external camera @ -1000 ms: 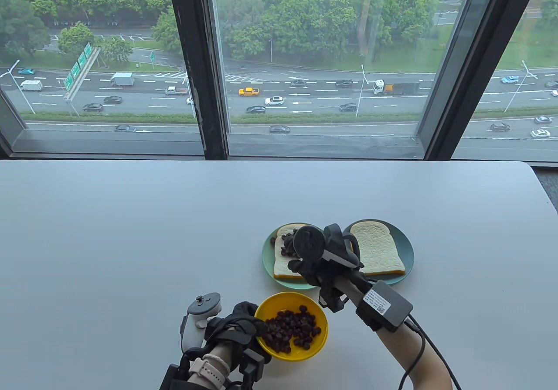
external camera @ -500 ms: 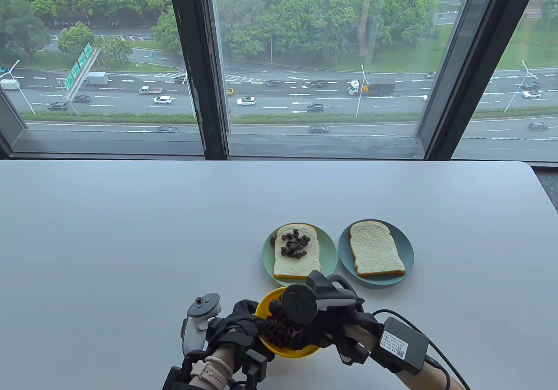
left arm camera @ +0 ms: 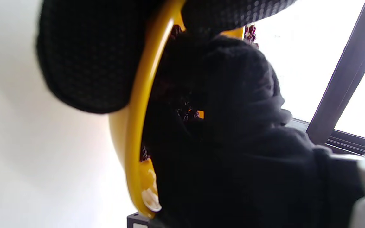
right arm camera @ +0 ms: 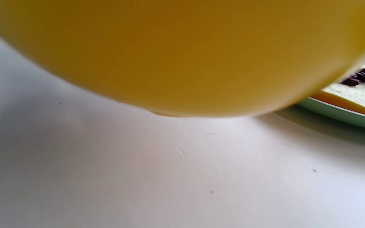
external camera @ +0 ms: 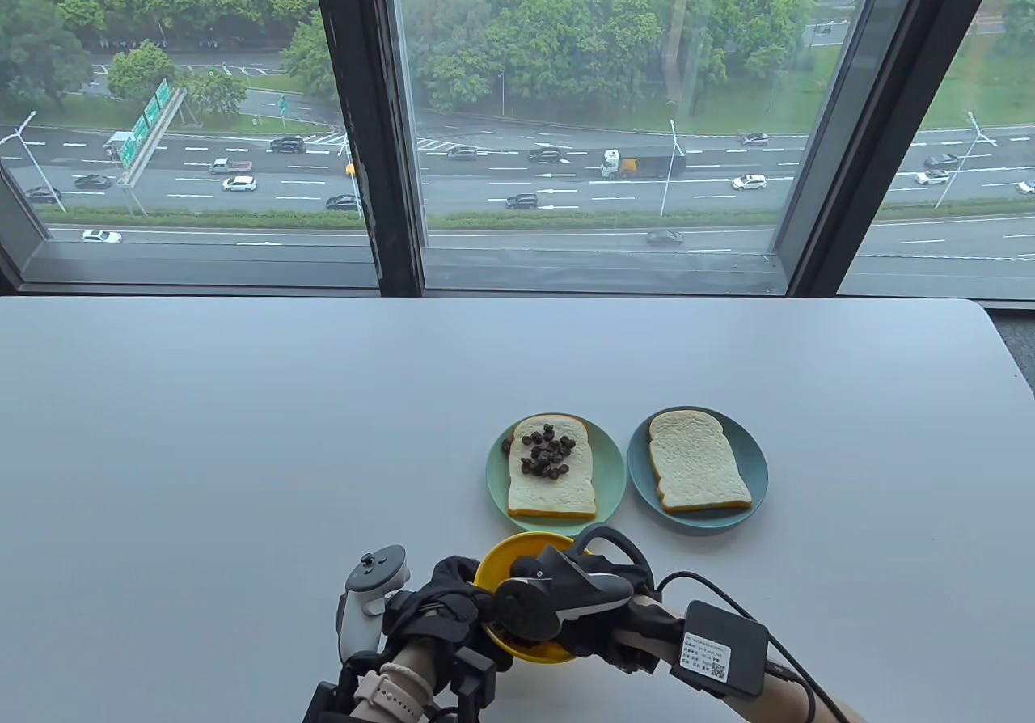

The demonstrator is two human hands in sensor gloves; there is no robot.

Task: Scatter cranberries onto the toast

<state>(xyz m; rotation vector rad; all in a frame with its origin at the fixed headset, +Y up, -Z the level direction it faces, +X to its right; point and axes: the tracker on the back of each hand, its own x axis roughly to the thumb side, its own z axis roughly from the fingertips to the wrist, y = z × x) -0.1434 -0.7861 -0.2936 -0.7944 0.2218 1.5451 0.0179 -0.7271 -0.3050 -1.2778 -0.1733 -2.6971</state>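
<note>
A yellow bowl [external camera: 517, 555] of cranberries stands at the table's front. My left hand [external camera: 475, 603] grips its left rim; in the left wrist view its fingers [left arm camera: 84, 63] lie over the yellow rim [left arm camera: 135, 126]. My right hand [external camera: 540, 627] reaches down into the bowl and covers the cranberries; its fingers are hidden under the tracker. A slice of toast [external camera: 551, 487] with a heap of cranberries [external camera: 547, 454] lies on a green plate [external camera: 496, 480]. A plain slice of toast [external camera: 697, 472] lies on a blue plate [external camera: 756, 452].
The white table [external camera: 242, 448] stretches left and back to a window [external camera: 566, 108]. The two plates sit just behind the bowl. The right wrist view shows the bowl's underside [right arm camera: 169, 57] close above the table and the green plate's edge [right arm camera: 337, 115].
My right hand has come back from above the left toast to the bowl and dipped lower into it, hiding the cranberries. My left hand has stayed on the bowl's rim.
</note>
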